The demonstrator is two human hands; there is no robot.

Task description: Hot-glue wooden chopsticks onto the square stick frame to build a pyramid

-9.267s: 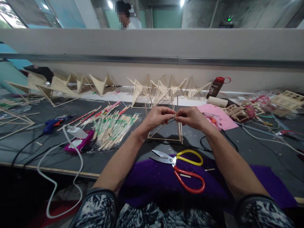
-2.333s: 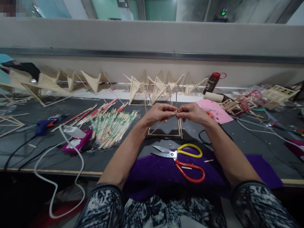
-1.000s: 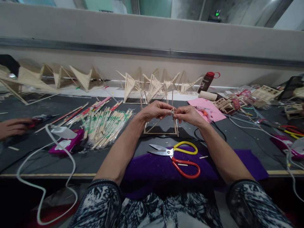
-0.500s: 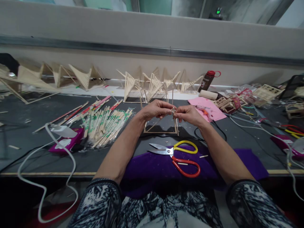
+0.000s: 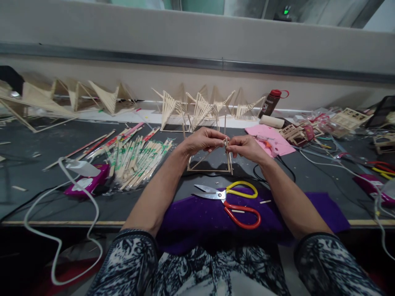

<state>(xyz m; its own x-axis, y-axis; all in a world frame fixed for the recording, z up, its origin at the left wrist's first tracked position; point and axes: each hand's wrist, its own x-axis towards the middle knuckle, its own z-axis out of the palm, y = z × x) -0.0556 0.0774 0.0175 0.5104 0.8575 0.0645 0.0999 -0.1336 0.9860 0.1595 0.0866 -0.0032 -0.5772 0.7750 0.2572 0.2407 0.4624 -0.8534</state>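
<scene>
Both hands meet at the upper part of a small frame of thin wooden sticks (image 5: 210, 170), which stands on the dark table. My left hand (image 5: 206, 142) is closed, its thumb and fingers pinching a stick at the frame's right-hand upright. From the other side my right hand (image 5: 243, 149) pinches the same spot with thumb and forefinger. The fingers partly hide the joint between them. Nearer to me, open scissors (image 5: 220, 195) with one yellow and one red handle lie on a purple cloth (image 5: 191, 222). Short stick offcuts are scattered by them.
Bundled wooden sticks in plastic (image 5: 140, 164) lie to the left, beside a purple-and-white box (image 5: 88, 181) and a white cable (image 5: 55, 242). Finished-looking stick models (image 5: 200, 109) line the back. On the right are a pink sheet (image 5: 282, 146), a dark bottle (image 5: 270, 103) and wooden pieces (image 5: 298, 133).
Both hands keep their pinch on the stick frame and have barely moved. The whole view has shifted very slightly.
</scene>
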